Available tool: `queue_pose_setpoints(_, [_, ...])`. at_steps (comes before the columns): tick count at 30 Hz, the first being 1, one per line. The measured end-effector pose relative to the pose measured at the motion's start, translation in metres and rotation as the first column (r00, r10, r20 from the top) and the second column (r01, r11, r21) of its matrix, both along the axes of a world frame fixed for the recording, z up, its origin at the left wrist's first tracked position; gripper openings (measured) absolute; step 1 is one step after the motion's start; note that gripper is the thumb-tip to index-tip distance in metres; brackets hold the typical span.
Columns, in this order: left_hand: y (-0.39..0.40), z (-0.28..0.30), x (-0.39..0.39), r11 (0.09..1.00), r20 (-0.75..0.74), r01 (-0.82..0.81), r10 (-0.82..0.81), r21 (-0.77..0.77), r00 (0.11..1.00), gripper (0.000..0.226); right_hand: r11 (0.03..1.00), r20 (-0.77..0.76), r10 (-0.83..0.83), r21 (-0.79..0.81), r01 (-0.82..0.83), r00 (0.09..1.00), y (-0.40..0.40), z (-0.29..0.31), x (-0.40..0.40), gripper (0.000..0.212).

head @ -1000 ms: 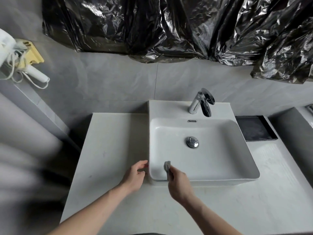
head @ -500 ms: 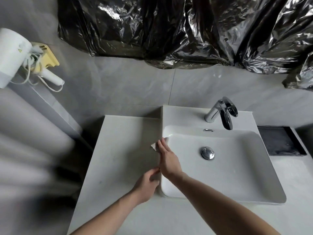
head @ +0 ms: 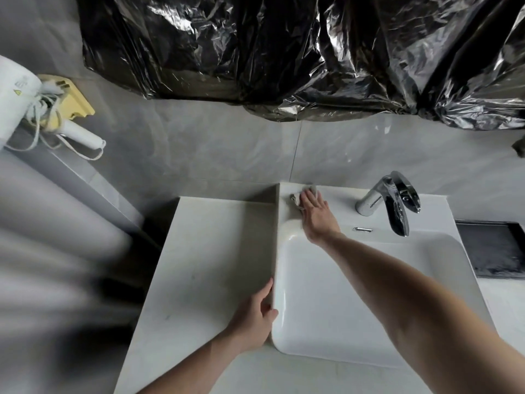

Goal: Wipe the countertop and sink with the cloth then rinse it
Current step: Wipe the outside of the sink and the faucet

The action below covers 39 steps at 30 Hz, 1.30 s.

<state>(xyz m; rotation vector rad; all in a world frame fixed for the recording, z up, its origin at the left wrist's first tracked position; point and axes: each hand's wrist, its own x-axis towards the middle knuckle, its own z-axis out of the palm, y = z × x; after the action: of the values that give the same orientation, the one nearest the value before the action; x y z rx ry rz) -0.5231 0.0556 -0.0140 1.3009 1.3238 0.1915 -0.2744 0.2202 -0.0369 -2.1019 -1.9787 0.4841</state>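
Note:
A white rectangular sink stands on a pale countertop. My right hand lies flat, fingers straight, pressing a small grey cloth onto the sink's back left ledge. Most of the cloth is hidden under the fingers. My left hand rests against the sink's left outer wall near the front corner, thumb on the rim, holding nothing. A chrome faucet rises from the back ledge, right of my right hand.
A black tray lies on the counter right of the sink. A white hair dryer with its cord hangs in a yellow holder on the left wall. Crinkled black plastic sheeting covers the wall above.
My right hand has slid the cloth along the sink's left rim from the front corner to the back left ledge. My left hand stays at the sink's left side. The camera has come closer.

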Motion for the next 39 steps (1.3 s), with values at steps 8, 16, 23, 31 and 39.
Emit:
queue_pose_setpoints(8, [-0.001, 0.005, 0.003, 1.000, -0.027, -0.018, 0.017, -0.007, 0.999, 0.070, 0.947, -0.038, -0.304, 0.096, 0.306, 0.952, -0.036, 0.000, 0.038, 0.051])
queue_pose_setpoints(16, [-0.001, 0.008, 0.008, 1.000, -0.057, 0.015, -0.014, 0.014, 0.998, 0.071, 0.989, -0.089, 0.148, 0.003, -0.149, 0.985, -0.071, 0.043, 0.004, 0.063])
queue_pose_setpoints(23, [0.000, 0.017, 0.014, 0.995, -0.118, 0.067, -0.058, 0.071, 0.991, 0.073, 0.896, -0.171, 0.090, 0.443, -0.005, 0.981, -0.082, 0.152, 0.049, 0.050])
queue_pose_setpoints(31, [-0.006, 0.023, 0.017, 0.994, -0.171, 0.056, -0.040, 0.091, 0.984, 0.072, 0.967, 0.018, -0.124, 0.226, 0.116, 0.992, -0.096, 0.190, 0.129, 0.044])
queue_pose_setpoints(39, [-0.003, 0.013, 0.015, 0.996, -0.176, 0.054, -0.040, 0.074, 0.984, 0.075, 0.950, -0.014, -0.093, 0.299, 0.093, 0.996, -0.119, 0.158, 0.127, 0.055])
